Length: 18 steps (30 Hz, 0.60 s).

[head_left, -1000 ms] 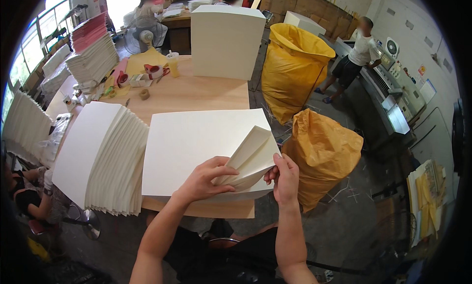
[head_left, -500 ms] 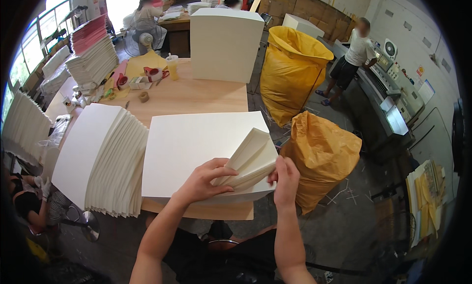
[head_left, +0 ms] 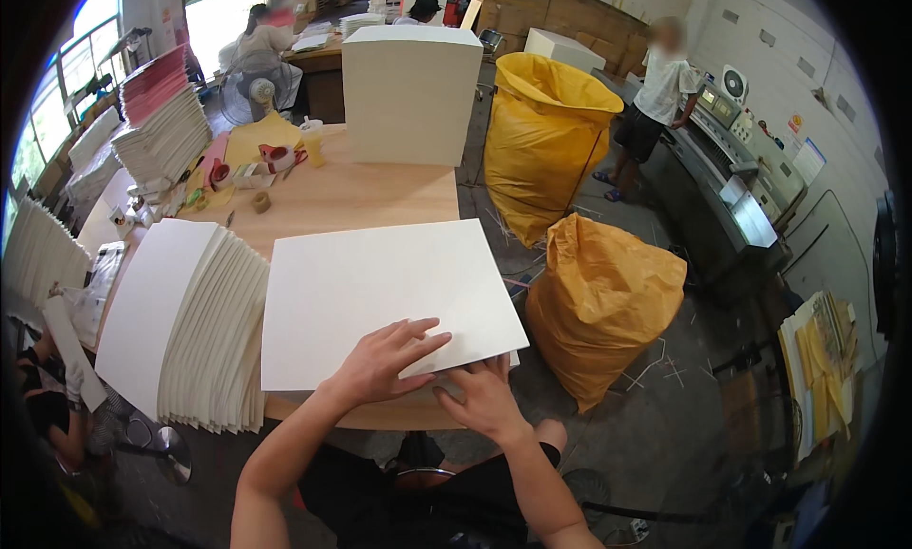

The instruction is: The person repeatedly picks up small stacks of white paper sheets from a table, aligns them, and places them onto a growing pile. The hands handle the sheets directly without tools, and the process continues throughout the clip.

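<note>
We see the left hand (head_left: 385,364) spread flat on the white sheet stack (head_left: 380,297). The right hand (head_left: 484,397) pinches its near edge. Bare wooden table (head_left: 361,198) lies beyond the stack.

This is a paper-finishing or print workshop. Stacks of white sheets (head_left: 180,331) crowd the wooden table (head_left: 351,193) at centre, bulging yellow sacks (head_left: 546,141) stand on the littered concrete floor, and a grey cutting machine (head_left: 736,183) fills the upper right, where a person (head_left: 655,98) stands.

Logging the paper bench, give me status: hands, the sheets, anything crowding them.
Left hand flat on white sheet stack. Right hand at its near edge, fingers under the corner. Fanned paper pile lies close on the left; nothing on the stack.
</note>
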Each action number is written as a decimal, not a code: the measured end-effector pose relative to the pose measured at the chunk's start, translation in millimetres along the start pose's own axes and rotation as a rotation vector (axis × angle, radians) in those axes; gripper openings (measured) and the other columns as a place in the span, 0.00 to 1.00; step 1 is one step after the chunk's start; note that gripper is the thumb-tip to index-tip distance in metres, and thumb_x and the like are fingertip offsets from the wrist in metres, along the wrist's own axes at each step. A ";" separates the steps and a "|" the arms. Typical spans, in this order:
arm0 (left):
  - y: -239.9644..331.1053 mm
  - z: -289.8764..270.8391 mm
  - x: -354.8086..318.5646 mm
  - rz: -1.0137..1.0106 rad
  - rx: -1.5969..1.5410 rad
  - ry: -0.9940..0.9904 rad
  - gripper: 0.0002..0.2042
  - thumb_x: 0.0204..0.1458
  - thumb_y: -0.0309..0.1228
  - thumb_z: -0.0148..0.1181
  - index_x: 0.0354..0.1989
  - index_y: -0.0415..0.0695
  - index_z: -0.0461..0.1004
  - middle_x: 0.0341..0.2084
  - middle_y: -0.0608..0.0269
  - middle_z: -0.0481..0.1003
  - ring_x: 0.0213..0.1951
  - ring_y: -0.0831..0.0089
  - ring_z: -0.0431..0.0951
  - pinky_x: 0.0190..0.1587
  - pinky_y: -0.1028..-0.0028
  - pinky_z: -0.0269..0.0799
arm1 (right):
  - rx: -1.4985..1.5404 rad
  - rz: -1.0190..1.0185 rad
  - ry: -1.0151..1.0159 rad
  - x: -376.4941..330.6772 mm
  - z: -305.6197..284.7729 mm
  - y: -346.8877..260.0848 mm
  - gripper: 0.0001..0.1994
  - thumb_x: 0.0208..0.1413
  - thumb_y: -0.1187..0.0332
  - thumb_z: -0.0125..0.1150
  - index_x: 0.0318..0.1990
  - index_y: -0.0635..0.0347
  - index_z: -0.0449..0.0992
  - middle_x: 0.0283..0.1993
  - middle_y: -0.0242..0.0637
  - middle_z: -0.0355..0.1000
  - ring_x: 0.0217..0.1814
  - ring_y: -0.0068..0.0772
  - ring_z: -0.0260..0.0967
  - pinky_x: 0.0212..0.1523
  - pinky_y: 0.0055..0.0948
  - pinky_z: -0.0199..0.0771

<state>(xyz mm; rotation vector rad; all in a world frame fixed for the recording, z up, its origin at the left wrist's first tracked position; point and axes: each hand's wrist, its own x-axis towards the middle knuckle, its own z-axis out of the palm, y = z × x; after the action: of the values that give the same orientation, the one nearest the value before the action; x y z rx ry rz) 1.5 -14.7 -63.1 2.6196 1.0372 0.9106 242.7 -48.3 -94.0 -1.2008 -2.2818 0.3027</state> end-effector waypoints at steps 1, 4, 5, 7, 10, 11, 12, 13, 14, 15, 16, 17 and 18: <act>-0.1 1.4 1.2 -0.018 -0.034 0.006 0.34 0.54 0.39 0.74 0.71 0.57 0.72 0.62 0.60 0.76 0.57 0.53 0.79 0.67 0.51 0.74 | -0.004 0.004 0.011 0.6 0.6 -0.5 0.23 0.57 0.55 0.70 0.59 0.49 0.83 0.68 0.42 0.72 0.79 0.52 0.57 0.80 0.68 0.36; -4.5 3.8 5.6 -0.024 0.011 -0.003 0.32 0.54 0.38 0.74 0.69 0.52 0.74 0.58 0.62 0.79 0.55 0.55 0.80 0.68 0.51 0.74 | -0.039 0.017 0.052 5.7 -6.5 -9.7 0.20 0.57 0.59 0.69 0.55 0.53 0.83 0.64 0.43 0.74 0.75 0.51 0.61 0.80 0.67 0.41; -4.7 5.0 5.3 -0.031 0.014 0.007 0.31 0.54 0.38 0.74 0.68 0.52 0.74 0.57 0.63 0.79 0.55 0.56 0.80 0.68 0.51 0.74 | -0.053 0.021 0.064 6.7 -9.0 -13.1 0.18 0.57 0.60 0.69 0.54 0.54 0.84 0.62 0.43 0.75 0.74 0.51 0.64 0.80 0.65 0.45; -3.7 7.3 6.5 -0.041 0.018 0.027 0.30 0.54 0.38 0.74 0.67 0.52 0.75 0.56 0.64 0.81 0.56 0.57 0.80 0.68 0.51 0.73 | 0.133 0.049 0.171 -1.3 -10.3 3.1 0.15 0.57 0.65 0.69 0.51 0.57 0.83 0.56 0.44 0.78 0.67 0.51 0.70 0.76 0.59 0.55; -3.6 6.8 6.2 -0.027 0.024 0.027 0.31 0.51 0.35 0.75 0.66 0.51 0.77 0.58 0.60 0.80 0.55 0.55 0.81 0.67 0.51 0.75 | 0.123 0.205 0.530 -17.1 -17.9 32.5 0.07 0.59 0.68 0.70 0.39 0.60 0.80 0.47 0.44 0.79 0.52 0.52 0.77 0.57 0.47 0.76; -2.4 5.8 7.9 -0.021 0.043 0.043 0.31 0.51 0.35 0.75 0.67 0.51 0.76 0.59 0.58 0.79 0.56 0.55 0.81 0.66 0.51 0.76 | 0.045 0.359 0.552 -21.0 -26.5 37.3 0.10 0.62 0.65 0.70 0.34 0.62 0.77 0.44 0.47 0.79 0.47 0.53 0.77 0.48 0.46 0.77; 0.0 3.4 9.4 -0.015 0.063 0.060 0.32 0.52 0.36 0.75 0.68 0.51 0.75 0.61 0.57 0.78 0.57 0.55 0.81 0.65 0.52 0.76 | 0.058 0.489 0.334 -21.7 -40.6 44.6 0.13 0.63 0.63 0.69 0.34 0.63 0.76 0.39 0.47 0.78 0.43 0.53 0.77 0.44 0.48 0.76; 2.5 2.9 10.8 -0.007 0.081 0.074 0.33 0.52 0.36 0.75 0.69 0.51 0.74 0.62 0.56 0.77 0.57 0.55 0.81 0.65 0.53 0.77 | 0.069 0.618 0.115 -17.6 -56.8 45.3 0.15 0.65 0.61 0.69 0.33 0.64 0.75 0.35 0.47 0.78 0.38 0.54 0.77 0.40 0.49 0.75; 4.9 2.7 10.9 -0.050 0.024 0.054 0.33 0.54 0.35 0.74 0.70 0.51 0.73 0.64 0.55 0.76 0.58 0.54 0.81 0.63 0.54 0.77 | 0.053 0.572 0.088 -12.3 -64.4 43.9 0.17 0.66 0.59 0.68 0.33 0.64 0.75 0.32 0.47 0.76 0.35 0.54 0.76 0.39 0.49 0.75; 7.0 2.6 10.5 -0.094 -0.032 0.035 0.32 0.55 0.35 0.73 0.71 0.51 0.72 0.65 0.54 0.75 0.59 0.53 0.80 0.62 0.55 0.78 | 0.038 0.525 0.061 -5.5 -71.1 42.7 0.19 0.66 0.57 0.68 0.32 0.65 0.74 0.29 0.47 0.75 0.33 0.55 0.76 0.37 0.49 0.75; 8.2 1.5 10.1 -0.140 -0.084 0.017 0.32 0.57 0.34 0.72 0.72 0.51 0.71 0.66 0.53 0.74 0.60 0.52 0.80 0.61 0.56 0.79 | 0.026 0.473 0.034 4.8 -78.8 39.0 0.20 0.67 0.55 0.68 0.32 0.65 0.74 0.27 0.46 0.74 0.30 0.55 0.75 0.35 0.49 0.75; 7.8 1.9 7.6 -0.175 -0.113 0.047 0.30 0.58 0.33 0.70 0.71 0.52 0.72 0.66 0.52 0.74 0.59 0.51 0.80 0.60 0.57 0.79 | 0.336 0.526 0.137 19.7 -84.9 26.2 0.22 0.66 0.53 0.69 0.30 0.64 0.72 0.25 0.47 0.73 0.29 0.58 0.74 0.32 0.49 0.73; 6.7 3.2 7.2 -0.204 -0.144 0.075 0.28 0.59 0.31 0.69 0.70 0.52 0.73 0.66 0.52 0.74 0.59 0.51 0.81 0.58 0.58 0.80 | 0.262 0.504 0.175 31.0 -88.6 9.0 0.23 0.66 0.54 0.68 0.28 0.63 0.70 0.24 0.48 0.72 0.29 0.57 0.74 0.31 0.49 0.72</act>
<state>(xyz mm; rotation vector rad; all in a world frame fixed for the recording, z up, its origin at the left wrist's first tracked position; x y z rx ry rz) 11.3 -14.7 -59.7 2.3294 1.1845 1.0008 284.1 -22.3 -13.4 -1.5755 -1.7036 0.6311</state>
